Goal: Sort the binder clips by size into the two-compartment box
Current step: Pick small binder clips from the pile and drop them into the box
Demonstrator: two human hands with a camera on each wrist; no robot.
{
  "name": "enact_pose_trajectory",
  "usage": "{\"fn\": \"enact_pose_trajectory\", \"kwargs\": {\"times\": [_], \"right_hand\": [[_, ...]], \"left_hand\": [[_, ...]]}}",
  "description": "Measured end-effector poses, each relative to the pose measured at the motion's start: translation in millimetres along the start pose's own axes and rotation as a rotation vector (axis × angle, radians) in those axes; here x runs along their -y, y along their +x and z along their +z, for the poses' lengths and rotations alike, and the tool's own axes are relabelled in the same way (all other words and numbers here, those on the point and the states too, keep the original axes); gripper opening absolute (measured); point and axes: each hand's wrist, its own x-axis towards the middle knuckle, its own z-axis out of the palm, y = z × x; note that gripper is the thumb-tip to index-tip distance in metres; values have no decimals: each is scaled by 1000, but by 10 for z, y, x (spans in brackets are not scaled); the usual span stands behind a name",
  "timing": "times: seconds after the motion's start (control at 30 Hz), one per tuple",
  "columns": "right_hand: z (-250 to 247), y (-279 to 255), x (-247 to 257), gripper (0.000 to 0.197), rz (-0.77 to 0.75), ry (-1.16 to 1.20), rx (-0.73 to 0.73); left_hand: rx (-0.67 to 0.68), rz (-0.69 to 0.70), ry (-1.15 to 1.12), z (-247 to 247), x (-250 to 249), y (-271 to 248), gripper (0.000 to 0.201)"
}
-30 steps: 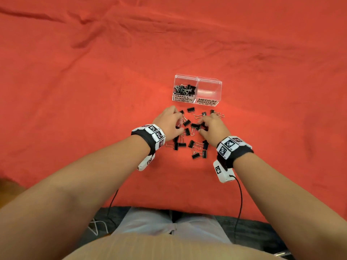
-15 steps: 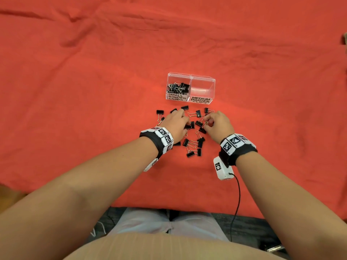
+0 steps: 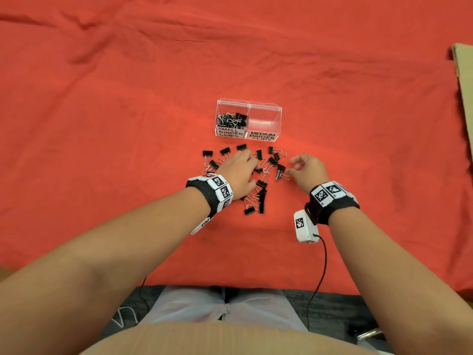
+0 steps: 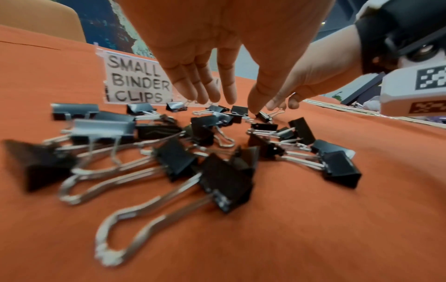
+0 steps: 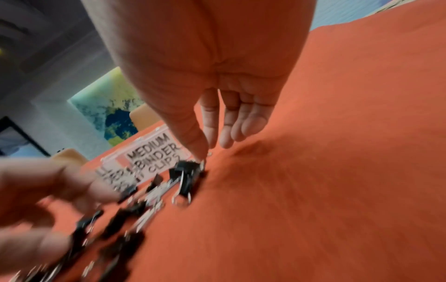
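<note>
A clear two-compartment box [image 3: 277,111] stands on the red cloth. Its left half, labelled SMALL BINDER CLIPS [image 4: 137,84], holds several small clips [image 3: 231,120]. The right half, labelled MEDIUM BINDER CLIPS [image 5: 154,152], looks empty. Several black binder clips [image 3: 261,190] lie scattered in front of the box [image 4: 224,181]. My left hand [image 3: 245,167] hovers flat over the pile, fingers straight [image 4: 229,99], thumb tip on a clip [image 4: 262,116]. My right hand [image 3: 293,166] is at the pile's right edge, fingers relaxed and empty [image 5: 213,145], thumb touching one clip [image 5: 188,171].
A cardboard sheet [image 3: 463,73] lies at the far right edge. The right wrist camera's cable [image 3: 322,265] runs back across the cloth toward the table's near edge and my lap. Bare red cloth [image 3: 102,124] surrounds the box and pile.
My right hand has drawn to the right out of the pile and uncurled. My left hand has slid over the middle of the pile, and a few clips now lie spread out on its left.
</note>
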Motion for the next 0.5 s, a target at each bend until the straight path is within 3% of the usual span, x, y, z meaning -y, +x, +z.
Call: {"fn": "enact_pose_trajectory", "kwargs": {"times": [0.13,0.23,0.4,0.5], "right_hand": [[157,-133,-34,16,-35,-24,122],[148,-167,-57,14,-42,-52,174],[-70,-11,-5,22,-22,-44,78],[-98,136,106,25,-103,-68,34]], "left_hand": [[64,61,68,76,-138,69,42],[84,56,87,98,-143,84,35],[72,51,74,77,-91,85,16],[10,50,42,34,-117,150,14]]}}
